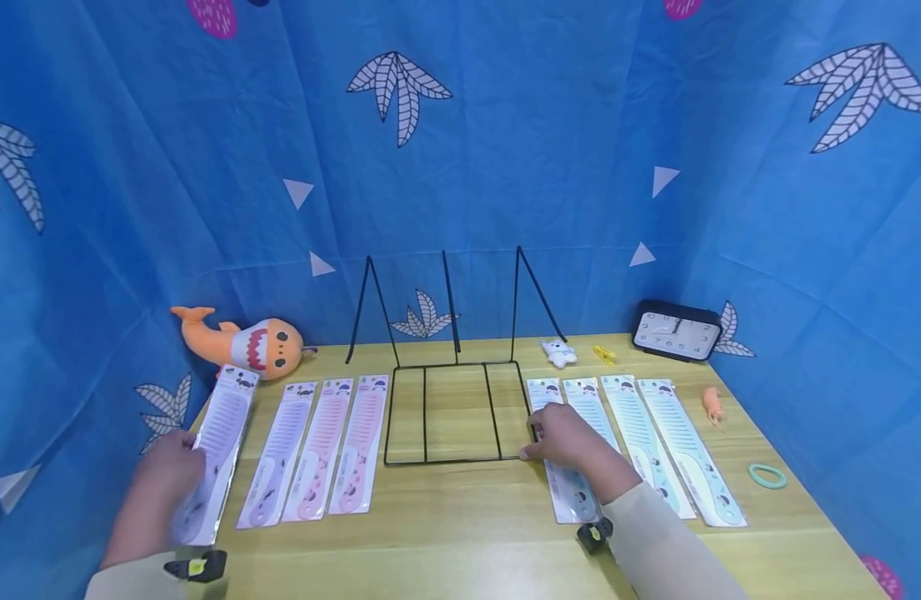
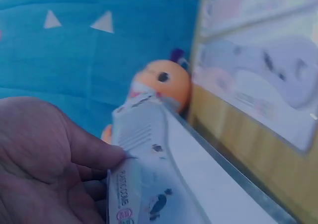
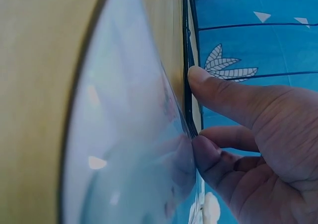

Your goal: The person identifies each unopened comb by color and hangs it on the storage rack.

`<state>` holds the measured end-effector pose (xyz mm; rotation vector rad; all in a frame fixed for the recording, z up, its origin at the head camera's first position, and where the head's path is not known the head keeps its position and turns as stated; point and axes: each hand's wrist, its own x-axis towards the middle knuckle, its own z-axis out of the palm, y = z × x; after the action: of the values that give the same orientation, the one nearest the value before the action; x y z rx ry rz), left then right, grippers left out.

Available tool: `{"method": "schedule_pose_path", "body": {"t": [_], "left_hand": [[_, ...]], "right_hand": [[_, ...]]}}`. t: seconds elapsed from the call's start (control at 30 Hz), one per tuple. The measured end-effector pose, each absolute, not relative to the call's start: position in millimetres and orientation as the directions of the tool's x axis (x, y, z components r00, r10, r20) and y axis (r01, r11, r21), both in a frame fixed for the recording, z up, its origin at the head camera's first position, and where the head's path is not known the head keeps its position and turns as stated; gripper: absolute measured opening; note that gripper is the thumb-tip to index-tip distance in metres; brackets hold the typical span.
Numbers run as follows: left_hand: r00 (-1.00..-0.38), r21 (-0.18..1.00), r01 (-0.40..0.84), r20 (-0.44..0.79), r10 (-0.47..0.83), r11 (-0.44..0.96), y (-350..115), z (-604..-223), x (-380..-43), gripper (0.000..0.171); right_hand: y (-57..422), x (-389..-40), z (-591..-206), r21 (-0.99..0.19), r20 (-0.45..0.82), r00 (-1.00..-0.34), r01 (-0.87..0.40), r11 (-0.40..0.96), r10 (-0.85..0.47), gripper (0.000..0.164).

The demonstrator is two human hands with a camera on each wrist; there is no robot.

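Note:
At the left side, my left hand grips a packaged purple comb by its edge, tilted up off the table. In the left wrist view, the thumb lies over the clear pack. My right hand pinches the front right corner of a black wire rack, which stands on the table with three upright wires at the back. The right wrist view shows the thumb on the black wire and a fingertip against a glossy comb pack beside it.
Left of the rack lie a purple comb pack and two pink ones. Several blue-green comb packs lie right. An orange plush shark, white figurine, yellow clip, clock, small orange toy and green ring surround them.

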<state>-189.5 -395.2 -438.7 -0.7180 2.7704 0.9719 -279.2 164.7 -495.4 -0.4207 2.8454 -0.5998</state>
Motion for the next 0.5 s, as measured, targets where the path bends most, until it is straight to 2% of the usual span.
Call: {"method": "schedule_pose_path", "body": {"t": [0.17,0.33,0.43,0.5], "left_hand": [[-0.911,0.648,-0.382,-0.143,-0.387,0.659,-382,-420,-190,0.055],[-0.957,0.825,-0.191,-0.036,-0.286,0.532,-366,-416,-189,0.050],[-0.979,0.941,0.030,0.095,-0.181,0.336,-360,-419,-187,0.036],[-0.972,0.965,0.211,0.224,-0.068,0.158,-357,-422,-187,0.029]], "right_hand": [[165,-278,-493,-0.413,-0.146,-0.942,-0.221,0.884,-0.303,0.036],[164,-278,-493,-0.409,-0.136,-0.943,-0.225,0.884,-0.303,0.037],[164,-278,-493,-0.413,-0.131,-0.941,-0.233,0.880,-0.311,0.038],[163,-278,-493,-0.414,-0.132,-0.940,-0.236,0.879,-0.314,0.038]]}}
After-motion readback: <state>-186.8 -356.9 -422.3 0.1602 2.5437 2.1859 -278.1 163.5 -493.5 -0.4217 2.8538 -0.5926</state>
